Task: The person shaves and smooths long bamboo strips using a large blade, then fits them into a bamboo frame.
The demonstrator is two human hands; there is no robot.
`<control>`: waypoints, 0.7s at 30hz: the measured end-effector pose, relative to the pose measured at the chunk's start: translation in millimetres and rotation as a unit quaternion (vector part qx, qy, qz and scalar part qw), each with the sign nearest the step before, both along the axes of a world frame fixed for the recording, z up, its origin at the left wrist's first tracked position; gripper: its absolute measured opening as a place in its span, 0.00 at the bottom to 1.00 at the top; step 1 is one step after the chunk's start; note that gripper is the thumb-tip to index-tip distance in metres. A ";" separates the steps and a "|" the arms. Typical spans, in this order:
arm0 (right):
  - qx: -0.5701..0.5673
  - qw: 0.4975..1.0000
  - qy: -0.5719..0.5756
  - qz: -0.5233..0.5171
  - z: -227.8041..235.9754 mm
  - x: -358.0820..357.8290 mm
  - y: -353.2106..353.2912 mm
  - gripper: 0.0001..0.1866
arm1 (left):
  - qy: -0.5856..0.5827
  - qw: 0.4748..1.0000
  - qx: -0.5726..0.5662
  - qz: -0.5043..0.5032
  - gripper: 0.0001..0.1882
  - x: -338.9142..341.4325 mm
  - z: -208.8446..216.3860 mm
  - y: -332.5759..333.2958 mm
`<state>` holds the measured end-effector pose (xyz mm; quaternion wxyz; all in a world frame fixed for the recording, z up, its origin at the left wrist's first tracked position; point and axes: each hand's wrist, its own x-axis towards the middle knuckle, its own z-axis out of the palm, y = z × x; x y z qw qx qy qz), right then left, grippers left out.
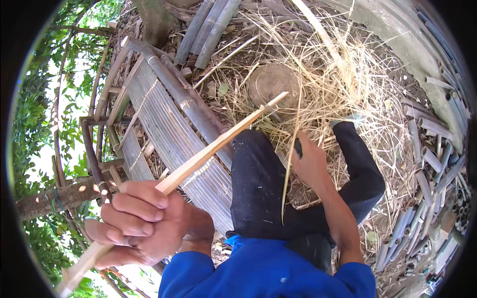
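Note:
My left hand (146,221) is closed in a fist around a long pale split-bamboo stick (218,141). The stick slants up to the right, and its narrow far end is above my dark-trousered knee. Lower down, between my legs, my right hand (314,161) curls its fingers around a small dark handle (298,148); the rest of that tool is mostly hidden. A thin, curved bamboo strip (286,184) passes beside the right fingers, and I cannot tell whether they touch it.
A round stump (273,85) stands ahead among pale bamboo shavings (355,74). On the left is a slatted bamboo bench (164,116). Grey bamboo poles (211,30) lie beyond it. Several cut bamboo pieces (432,129) are piled on the right, along a pale ledge (402,32).

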<state>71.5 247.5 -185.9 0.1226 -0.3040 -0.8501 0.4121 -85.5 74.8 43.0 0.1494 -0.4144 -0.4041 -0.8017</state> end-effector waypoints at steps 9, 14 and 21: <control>0.069 0.968 0.184 0.155 150.5 39.4 -72.2 0.25 | 0.024 1.000 0.016 0.005 0.27 45.7 -13.8 8.8; 0.053 0.982 0.136 0.120 136.6 36.1 -74.0 0.25 | 0.038 0.998 0.041 0.015 0.28 48.2 -15.2 10.5; 0.037 0.959 0.219 0.175 139.2 30.8 -75.8 0.24 | 0.030 0.999 0.044 0.004 0.32 43.1 -5.6 6.5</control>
